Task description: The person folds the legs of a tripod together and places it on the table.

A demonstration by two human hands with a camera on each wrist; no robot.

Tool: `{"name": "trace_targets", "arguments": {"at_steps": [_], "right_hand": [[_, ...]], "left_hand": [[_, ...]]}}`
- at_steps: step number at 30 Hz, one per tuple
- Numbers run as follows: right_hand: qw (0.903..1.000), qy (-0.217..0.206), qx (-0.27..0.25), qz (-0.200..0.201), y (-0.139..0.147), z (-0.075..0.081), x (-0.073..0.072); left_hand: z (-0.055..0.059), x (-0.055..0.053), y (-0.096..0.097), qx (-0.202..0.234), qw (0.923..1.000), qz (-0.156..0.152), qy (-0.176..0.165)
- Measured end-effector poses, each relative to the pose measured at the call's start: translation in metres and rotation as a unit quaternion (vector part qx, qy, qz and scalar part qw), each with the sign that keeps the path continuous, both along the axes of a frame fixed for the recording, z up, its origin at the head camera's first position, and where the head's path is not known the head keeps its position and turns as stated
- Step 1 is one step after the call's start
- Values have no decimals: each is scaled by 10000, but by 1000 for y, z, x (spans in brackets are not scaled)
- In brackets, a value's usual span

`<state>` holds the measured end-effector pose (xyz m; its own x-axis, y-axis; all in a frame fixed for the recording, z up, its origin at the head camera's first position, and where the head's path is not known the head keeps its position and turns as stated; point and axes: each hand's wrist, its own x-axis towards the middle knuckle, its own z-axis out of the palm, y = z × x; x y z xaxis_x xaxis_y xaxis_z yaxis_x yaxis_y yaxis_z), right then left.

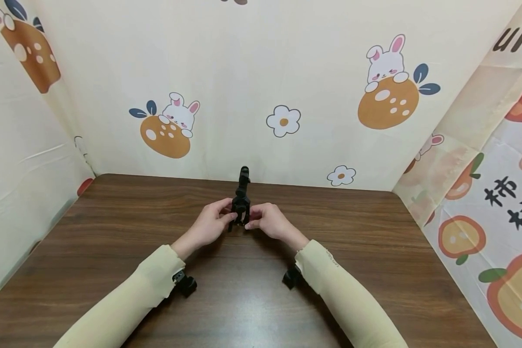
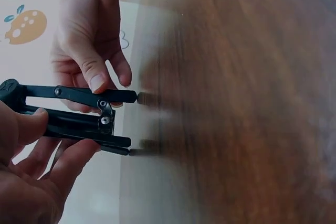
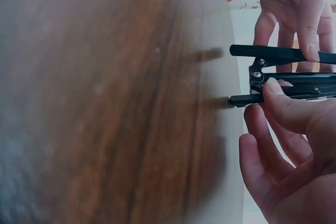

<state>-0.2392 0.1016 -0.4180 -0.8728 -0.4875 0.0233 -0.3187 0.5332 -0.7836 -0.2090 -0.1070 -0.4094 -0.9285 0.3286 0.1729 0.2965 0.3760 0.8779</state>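
A black mini tripod stands near the back of the table, its head pointing toward the back wall. My left hand grips it from the left, thumb and fingers along its legs. From the right, my right hand pinches a leg between thumb and fingers. The left wrist view shows slim legs standing slightly apart around the central column, joined by small metal hinges. In the right wrist view, the foot of one leg points at the tabletop.
The brown wooden table runs back to a patterned cloth wall close behind the tripod. More patterned cloth hangs at both sides. Each wrist wears a small black camera, the left camera and the right camera.
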Motion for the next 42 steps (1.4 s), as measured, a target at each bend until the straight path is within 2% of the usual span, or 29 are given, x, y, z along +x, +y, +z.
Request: {"name": "trace_targets", "arguments": {"at_steps": [8, 16, 19, 26, 32, 37, 42], "right_hand": [[9998, 139, -16, 142, 0, -1, -2], [9970, 725, 140, 232, -2, -2, -6], [9971, 734, 151, 134, -2, -2, -8], [9980, 448, 380, -215, 2, 0, -15], [9995, -144, 256, 89, 8, 1, -17], [9960, -693, -150, 538, 13, 7, -14], [9956, -562, -354, 656, 15, 12, -12]], "left_hand": [[-2, 2, 0, -193, 9997, 80, 115], [-4, 2, -2, -417, 9981, 76, 443], [-5, 1, -3, -484, 9976, 42, 499], [-2, 3, -3, -428, 9987, -214, 191], [-1, 2, -4, -201, 9985, -491, -123], [0, 0, -5, -117, 9989, -403, -198], [1, -2, -6, -137, 9998, -151, -72]]}}
